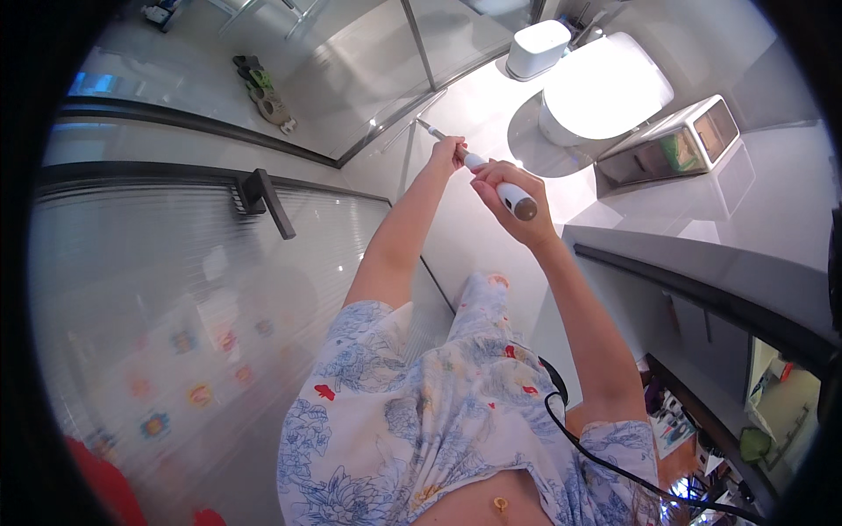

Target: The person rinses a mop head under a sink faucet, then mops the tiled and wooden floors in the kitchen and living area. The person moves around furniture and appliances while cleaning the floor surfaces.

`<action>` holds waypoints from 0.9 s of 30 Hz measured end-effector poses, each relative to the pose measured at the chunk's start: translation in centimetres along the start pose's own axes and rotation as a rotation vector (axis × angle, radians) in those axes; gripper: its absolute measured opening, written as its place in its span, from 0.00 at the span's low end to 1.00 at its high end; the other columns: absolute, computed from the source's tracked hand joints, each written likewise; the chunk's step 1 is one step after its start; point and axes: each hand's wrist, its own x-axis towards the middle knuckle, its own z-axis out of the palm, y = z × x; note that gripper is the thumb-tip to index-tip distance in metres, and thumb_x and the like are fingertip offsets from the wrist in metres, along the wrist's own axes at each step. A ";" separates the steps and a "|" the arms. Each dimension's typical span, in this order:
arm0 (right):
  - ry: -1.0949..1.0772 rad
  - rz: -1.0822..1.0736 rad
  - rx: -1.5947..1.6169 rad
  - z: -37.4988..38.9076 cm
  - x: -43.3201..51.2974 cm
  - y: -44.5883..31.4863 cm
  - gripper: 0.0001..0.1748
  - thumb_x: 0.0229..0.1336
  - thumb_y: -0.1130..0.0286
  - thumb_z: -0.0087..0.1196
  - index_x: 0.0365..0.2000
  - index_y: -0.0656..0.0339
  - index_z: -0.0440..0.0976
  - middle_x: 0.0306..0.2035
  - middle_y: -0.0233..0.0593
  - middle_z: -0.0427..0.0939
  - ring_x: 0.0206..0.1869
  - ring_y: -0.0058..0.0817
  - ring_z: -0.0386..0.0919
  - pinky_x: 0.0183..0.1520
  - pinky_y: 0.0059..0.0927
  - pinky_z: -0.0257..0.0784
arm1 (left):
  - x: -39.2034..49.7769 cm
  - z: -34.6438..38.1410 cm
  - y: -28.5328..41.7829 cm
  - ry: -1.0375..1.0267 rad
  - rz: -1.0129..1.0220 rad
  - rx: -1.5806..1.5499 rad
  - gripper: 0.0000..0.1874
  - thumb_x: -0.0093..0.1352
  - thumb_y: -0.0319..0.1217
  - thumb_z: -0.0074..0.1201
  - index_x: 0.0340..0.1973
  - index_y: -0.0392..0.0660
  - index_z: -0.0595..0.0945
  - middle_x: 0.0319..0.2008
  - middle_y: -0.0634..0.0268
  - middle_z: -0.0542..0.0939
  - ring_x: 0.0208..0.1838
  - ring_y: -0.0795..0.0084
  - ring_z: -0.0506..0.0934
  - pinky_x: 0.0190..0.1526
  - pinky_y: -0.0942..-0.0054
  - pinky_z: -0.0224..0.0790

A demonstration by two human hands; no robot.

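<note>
Both of my hands grip the pole of a long-handled floor cleaning tool, a mop or a squeegee. My right hand [516, 187] wraps around the white upper grip [516, 197], just below its brown end cap. Farther down the pole, my left hand [450, 154] closes around the shaft. The pole [431, 129] slants away from me to a thin, wide head [411, 125]. That head is on the pale floor [480, 115], beside the dark bottom frame of a glass partition [368, 82]. Glare makes the exact type of head hard to tell.
A white toilet [605, 89] stands ahead right, with a white bin [539, 49] beside it and a clear-sided storage box [664, 141] nearer. On my left is a ribbed glass door [197, 283] with a dark handle [266, 204]. Shoes [263, 92] show behind the partition. A black cable [592, 457] crosses my right side.
</note>
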 end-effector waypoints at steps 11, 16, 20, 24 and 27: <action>0.111 0.061 -0.005 -0.3 -3.5 0.7 0.08 0.49 0.85 0.54 0.21 0.65 0.67 0.25 0.38 0.76 0.30 0.24 0.74 0.51 0.30 0.70 | 1.9 0.5 -2.6 0.115 -0.194 0.526 0.05 0.61 0.28 0.41 0.27 0.39 0.71 0.20 0.58 0.73 0.20 0.66 0.74 0.21 0.67 0.73; 0.200 0.005 -0.089 -1.7 -11.0 -1.6 0.07 0.45 0.85 0.54 0.20 0.65 0.68 0.23 0.38 0.75 0.28 0.29 0.75 0.48 0.31 0.71 | -2.2 0.8 -10.4 -0.025 -0.245 0.713 0.07 0.61 0.29 0.39 0.26 0.39 0.71 0.19 0.53 0.74 0.18 0.61 0.75 0.17 0.63 0.69; 0.275 -0.007 -0.091 -3.5 -17.2 -5.1 0.08 0.43 0.85 0.53 0.18 0.63 0.67 0.22 0.38 0.75 0.30 0.33 0.76 0.47 0.35 0.71 | -7.9 2.1 -16.4 -0.220 -0.432 0.808 0.09 0.62 0.30 0.41 0.28 0.37 0.73 0.19 0.52 0.75 0.16 0.62 0.74 0.16 0.64 0.71; 0.357 0.106 -0.096 -3.7 -22.9 -7.1 0.10 0.41 0.85 0.52 0.16 0.61 0.64 0.20 0.36 0.74 0.28 0.31 0.75 0.45 0.37 0.71 | -13.2 3.2 -20.1 -0.325 -0.510 0.968 0.11 0.62 0.33 0.41 0.31 0.38 0.73 0.22 0.54 0.76 0.21 0.63 0.76 0.22 0.66 0.74; 0.459 0.114 -0.086 -3.2 -26.1 -7.5 0.09 0.42 0.85 0.49 0.17 0.62 0.63 0.20 0.38 0.71 0.26 0.30 0.72 0.47 0.39 0.68 | -15.2 3.0 -21.6 -0.398 -0.597 1.012 0.11 0.63 0.33 0.41 0.30 0.38 0.74 0.24 0.55 0.77 0.22 0.64 0.76 0.25 0.67 0.74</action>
